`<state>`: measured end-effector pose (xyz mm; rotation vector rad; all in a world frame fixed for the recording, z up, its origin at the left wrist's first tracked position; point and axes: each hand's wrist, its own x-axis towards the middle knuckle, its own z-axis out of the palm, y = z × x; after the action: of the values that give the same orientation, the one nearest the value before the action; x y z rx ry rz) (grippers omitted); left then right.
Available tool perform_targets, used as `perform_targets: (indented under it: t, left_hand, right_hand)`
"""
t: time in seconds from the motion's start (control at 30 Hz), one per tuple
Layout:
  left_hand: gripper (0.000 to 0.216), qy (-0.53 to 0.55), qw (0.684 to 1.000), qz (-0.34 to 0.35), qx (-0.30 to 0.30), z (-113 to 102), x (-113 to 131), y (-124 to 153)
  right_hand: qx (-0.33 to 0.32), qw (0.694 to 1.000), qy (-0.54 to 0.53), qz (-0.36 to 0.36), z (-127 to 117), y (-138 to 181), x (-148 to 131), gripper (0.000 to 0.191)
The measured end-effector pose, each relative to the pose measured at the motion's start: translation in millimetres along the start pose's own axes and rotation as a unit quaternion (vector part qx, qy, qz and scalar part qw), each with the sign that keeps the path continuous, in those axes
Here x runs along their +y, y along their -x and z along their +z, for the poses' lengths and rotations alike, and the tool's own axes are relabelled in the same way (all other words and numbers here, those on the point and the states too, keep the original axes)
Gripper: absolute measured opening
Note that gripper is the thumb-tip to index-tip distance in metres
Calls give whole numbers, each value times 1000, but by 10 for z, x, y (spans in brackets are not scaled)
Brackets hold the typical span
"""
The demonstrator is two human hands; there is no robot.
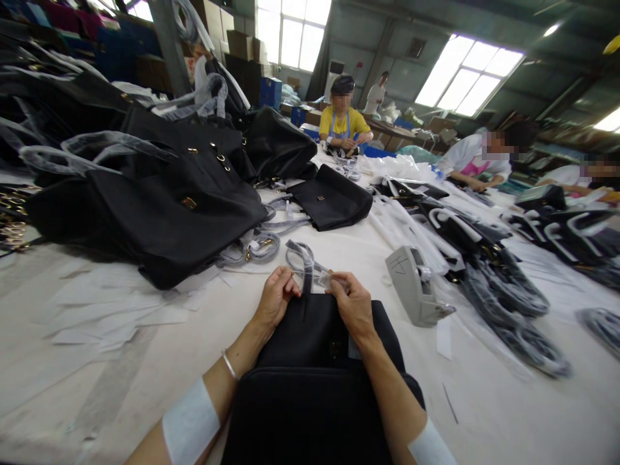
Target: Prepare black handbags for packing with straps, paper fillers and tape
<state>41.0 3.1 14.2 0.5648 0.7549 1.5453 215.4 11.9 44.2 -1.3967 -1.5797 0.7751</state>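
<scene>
A black handbag (310, 381) lies on the white table (484, 400) right in front of me, its top pointing away. My left hand (276, 300) is closed on the bag's top edge beside its plastic-wrapped handle (304, 261). My right hand (351, 300) pinches the clear plastic wrap at the handle's base on the other side. A small gold clasp (335, 350) shows on the bag's front below my right wrist.
A heap of black handbags (159, 187) fills the left. One more black bag (332, 201) lies further back. A grey tape dispenser (414, 287) stands to the right, next to wrapped straps (504, 303). White paper strips (111, 310) lie at left. Other people work at the far end.
</scene>
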Motion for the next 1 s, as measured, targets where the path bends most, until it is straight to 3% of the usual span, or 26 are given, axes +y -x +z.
perform_targets:
  t: [0.13, 0.27, 0.37, 0.5, 0.57, 0.7, 0.9, 1.0]
  left_hand:
    - [33, -18, 1000, 2, -7, 3, -5, 10]
    - [32, -55, 998, 12, -5, 11, -31, 23]
    - [30, -94, 995, 17, -9, 16, -57, 32]
    - [26, -267, 962, 48, -10, 34, -54, 53]
    - [24, -328, 943, 53, -16, 49, -35, 67]
    - [27, -347, 936, 48, -42, 67, 3, 96]
    - [29, -346, 935, 57, -50, 60, 26, 133]
    - [26, -302, 951, 69, -10, 44, 34, 126]
  right_hand:
    - [-6, 998, -48, 32, -65, -42, 33, 47]
    - [-33, 996, -85, 14, -83, -18, -70, 29]
    - [7, 999, -26, -36, -74, 34, -171, 24]
    - [33, 997, -64, -6, -43, 77, -215, 25]
    - [5, 989, -146, 25, -21, 77, -213, 26]
    - [-101, 952, -283, 60, 28, 61, -224, 28]
    - [-168, 934, -305, 83, 87, 64, -216, 29]
    - [-171, 949, -252, 80, 141, 81, -179, 26]
